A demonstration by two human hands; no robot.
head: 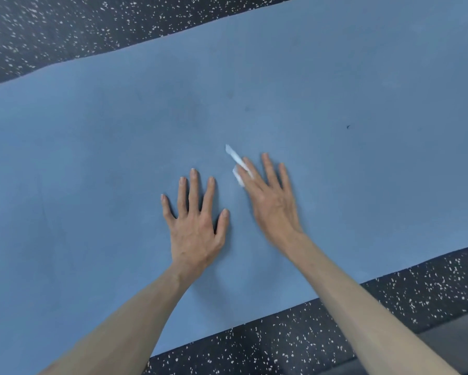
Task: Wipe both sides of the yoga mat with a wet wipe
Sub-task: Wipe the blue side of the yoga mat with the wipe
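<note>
On mat [92,147], hands, wipe [238,165].

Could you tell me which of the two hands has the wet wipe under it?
The right hand: the white wipe shows beneath its fingers, while the left hand lies flat on bare mat.

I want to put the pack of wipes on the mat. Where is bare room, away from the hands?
The yoga mat is bare left of the left hand, bare right of the right hand, and bare from the fingertips to its far edge by the speckled floor. It is crowded only at the middle, where both hands press flat and the wet wipe lies under the right one.
</note>
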